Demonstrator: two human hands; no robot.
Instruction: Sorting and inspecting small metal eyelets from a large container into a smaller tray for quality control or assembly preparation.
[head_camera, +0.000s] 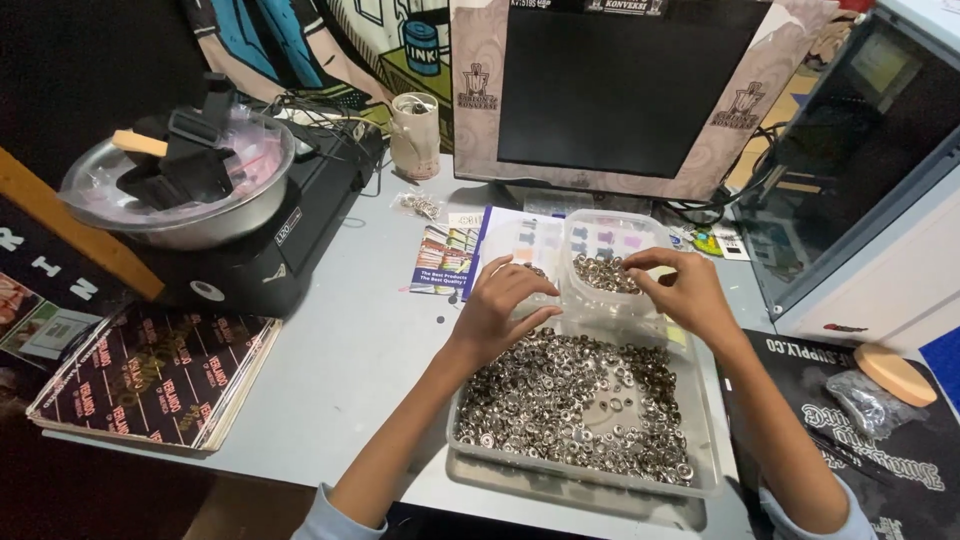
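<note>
— Where are your hands?

— My left hand (500, 308) rests with curled fingers on the near rim of the small clear tub (607, 262), just above the big clear tray (702, 440). My right hand (683, 290) pinches at the tub's right edge, thumb and fingers drawn together; I cannot tell whether a ring is between them. The two hands sit apart, the tub between them.

— And the metal rings?

— Most of the metal rings (578, 398) fill the tray in front of me; a smaller heap lies inside the tub.

— Any packages or signs?

— A colourful leaflet (444, 258) with a blue lower half lies flat left of the tub. A dark stack of printed sheets (160, 378) overhangs the worktop's (350, 350) left front corner. A black printed bag (880, 440) lies at right under a round tan pad (895, 374). Two dark emblem stickers sit on the monitor (615, 90) frame.

— Room to move?

— Bare grey worktop lies open left of the tray; the tray itself reaches the front edge.
</note>
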